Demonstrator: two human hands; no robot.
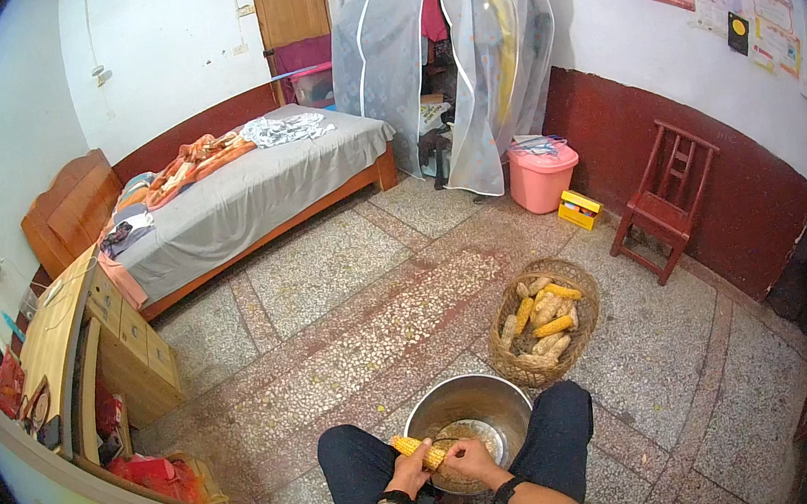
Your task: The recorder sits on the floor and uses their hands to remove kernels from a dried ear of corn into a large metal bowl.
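My left hand (409, 472) grips a yellow corn cob (414, 451), which slants over the near left part of a deep metal pot (459, 395). Beside the cob's lower right end is my right hand (473, 461), its fingers curled. A thin dark line shows by those fingertips; whether they pinch something is too small to tell. The pot stands on the floor between my knees, with some yellowish bits on its bottom. Just beyond it, to the right, a woven wicker basket (499, 338) holds several cobs, some with yellow kernels and some pale and bare.
A red wooden chair (663, 209) stands by the right wall, near a pink lidded bin (544, 176) and a yellow box (580, 211). On the left are a wooden desk (135, 345) and a bed (253, 195). A fabric wardrobe (381, 66) is at the back.
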